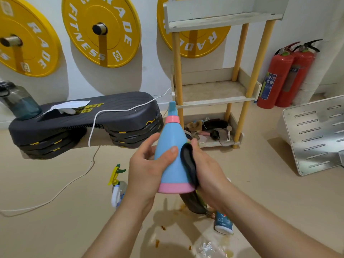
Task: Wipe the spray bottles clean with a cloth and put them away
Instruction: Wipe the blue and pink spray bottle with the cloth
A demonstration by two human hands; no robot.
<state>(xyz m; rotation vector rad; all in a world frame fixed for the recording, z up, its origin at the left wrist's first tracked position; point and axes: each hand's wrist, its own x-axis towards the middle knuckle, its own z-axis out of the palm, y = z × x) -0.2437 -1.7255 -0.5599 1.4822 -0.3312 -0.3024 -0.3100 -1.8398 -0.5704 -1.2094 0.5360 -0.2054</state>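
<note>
Beige floor (55, 229) fills most of your view, stained with brown spots near the bottom edge. Yellow weight plates (101, 30) hang on the white wall ahead. To the right of them stands a pale shelf unit (214, 97) on yellow posts; its lowest tier holds a jumble of small items, too cluttered to name. A dark grey step platform (111, 116) sits at left against the wall, with a tinted water jug (20, 101) on its left end and a white cord (74, 181) trailing over it down to the floor. A slotted metal panel (316, 135) leans at far right, with two red fire extinguishers (275, 79) behind it. The blue spray bottle (171, 138), pink at collar and base, is held up mid-frame in front of you, nozzle pointing away. Your left hand (147, 170) is wrapped round its body, thumb across the front. Your right hand (208, 170) grips a black cloth (189, 161) and presses it to the bottle's right side. A yellow-trigger spray bottle (116, 181) stands on the floor below your left hand; a blue-and-white bottle (223, 222) sits under your right forearm.
</note>
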